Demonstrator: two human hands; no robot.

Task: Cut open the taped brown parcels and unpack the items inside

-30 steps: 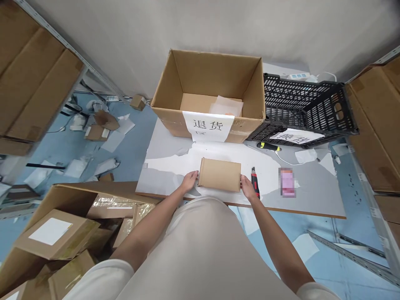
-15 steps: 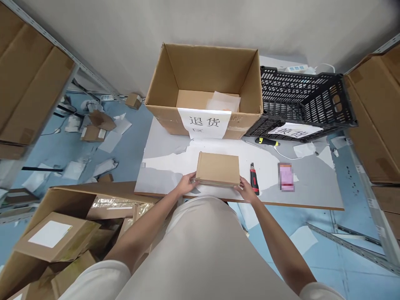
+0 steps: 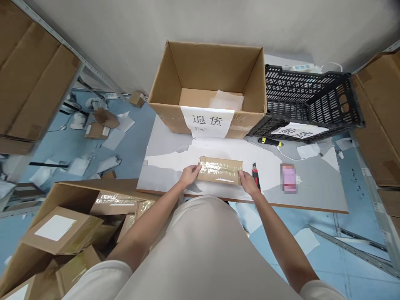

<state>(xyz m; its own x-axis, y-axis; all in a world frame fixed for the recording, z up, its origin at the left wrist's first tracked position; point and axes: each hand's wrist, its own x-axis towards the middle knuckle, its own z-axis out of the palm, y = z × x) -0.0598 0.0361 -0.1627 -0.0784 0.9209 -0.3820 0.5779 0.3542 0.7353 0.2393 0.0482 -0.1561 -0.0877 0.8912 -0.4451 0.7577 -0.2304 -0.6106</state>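
Observation:
A small cardboard box [image 3: 220, 171] is between my hands over the near part of the table, its upward side crossed by shiny clear tape. My left hand [image 3: 190, 175] grips the box's left end, and my right hand [image 3: 247, 181] grips its right end. Just beyond my right hand lies a red and black box cutter [image 3: 256, 175], partly covered by that hand. Farther right on the table is a pink item [image 3: 289, 178], blurred out. A black and yellow cutter [image 3: 270, 141] rests near the crate.
A large open carton [image 3: 168, 116] with a paper sign stands at the back, a pale sheet inside. Right of it sits a black plastic crate [image 3: 318, 104]. Taped parcels fill a big carton [image 3: 75, 185] at my left. Shelves with cartons flank both sides; scraps litter the floor.
The small box has been turned in my hands: its plain side faced up before, and a taped side shows now. Both hands have stayed at its ends. The view has shifted slightly.

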